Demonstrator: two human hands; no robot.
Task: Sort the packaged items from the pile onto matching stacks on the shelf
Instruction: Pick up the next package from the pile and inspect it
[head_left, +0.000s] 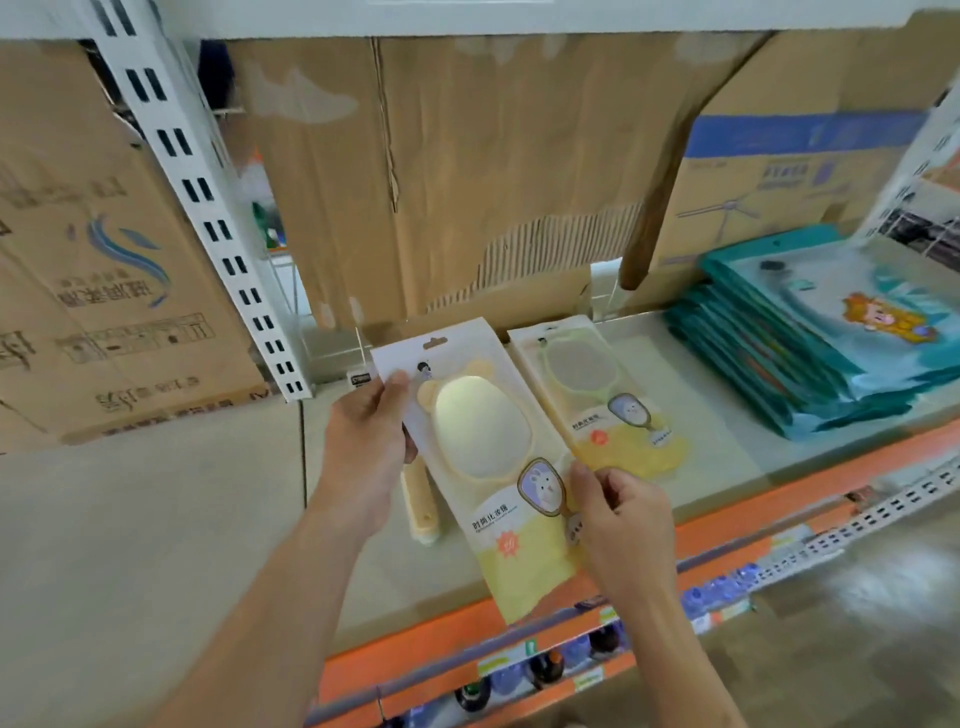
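Observation:
I hold a packaged hand mirror (483, 457) with a cream bear-eared frame above the grey shelf (727, 431). My left hand (363, 441) grips the package's upper left edge. My right hand (618, 514) pinches its lower right edge. A similar package with a green-framed mirror (597, 395) lies flat on the shelf just right of the held one. A cream handle-shaped item (418, 509) lies on the shelf below my left hand, partly hidden.
A stack of teal packaged items (810, 343) with a cartoon print sits at the shelf's right. Cardboard boxes (467, 171) line the back. A white slotted upright (208, 218) stands left. The orange shelf edge (727, 535) runs in front, with goods below.

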